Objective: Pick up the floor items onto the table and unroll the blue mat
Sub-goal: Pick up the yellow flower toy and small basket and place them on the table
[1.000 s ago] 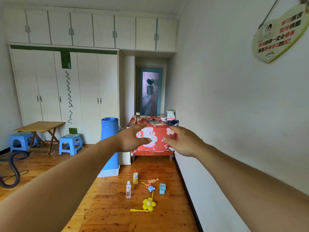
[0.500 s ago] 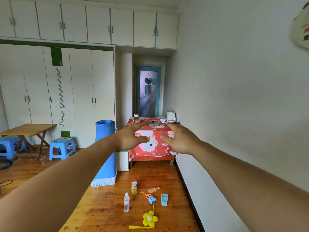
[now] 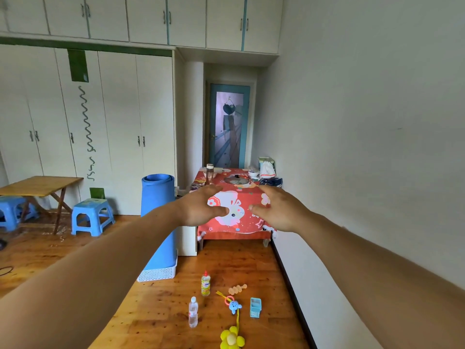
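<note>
Blue mat (image 3: 158, 217) rolled upright in white basket (image 3: 157, 273), left arm across it; both grips wide, empty.

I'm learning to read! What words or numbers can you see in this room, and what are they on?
No words here can be read for sure.
Yellow bottle on the floor: its label has print, too blurred to read.
Clear water bottle: label too small to read.
Red tablecloth: only cartoon pictures show, no clear words.

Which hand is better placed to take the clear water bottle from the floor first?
Probably the left hand: the clear plastic water bottle stands on the left of the floor items. The right hand, also open and empty, is farther away.
</note>
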Motion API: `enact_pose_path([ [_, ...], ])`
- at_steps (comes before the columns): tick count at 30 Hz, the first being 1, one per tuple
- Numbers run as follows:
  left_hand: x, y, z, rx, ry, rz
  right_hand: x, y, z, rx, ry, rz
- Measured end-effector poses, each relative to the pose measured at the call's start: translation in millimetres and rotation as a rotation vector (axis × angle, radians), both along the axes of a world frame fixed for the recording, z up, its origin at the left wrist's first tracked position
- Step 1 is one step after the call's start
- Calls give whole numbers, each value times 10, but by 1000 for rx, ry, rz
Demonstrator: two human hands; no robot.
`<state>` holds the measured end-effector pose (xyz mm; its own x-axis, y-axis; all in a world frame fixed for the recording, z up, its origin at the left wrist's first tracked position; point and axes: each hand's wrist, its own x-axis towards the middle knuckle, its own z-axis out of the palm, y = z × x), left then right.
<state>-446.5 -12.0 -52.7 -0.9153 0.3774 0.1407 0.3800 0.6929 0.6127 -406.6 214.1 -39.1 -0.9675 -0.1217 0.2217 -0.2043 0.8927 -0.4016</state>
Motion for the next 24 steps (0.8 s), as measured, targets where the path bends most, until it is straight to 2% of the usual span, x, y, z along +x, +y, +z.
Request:
enact_pose_path([
  [7,-1050,263,10,9,40,20,-1128,283,-28,23,33,27],
  [12,-1811,473,102,80,-48,13,-1927,538,5,61,29,38],
  [17,-2462,540,-13,96,-54,75,-2690,658,-115,74,-6,51],
  [24,-3419,425,-431,-29,-48,117,-3649,493,-517,105,-64,45],
])
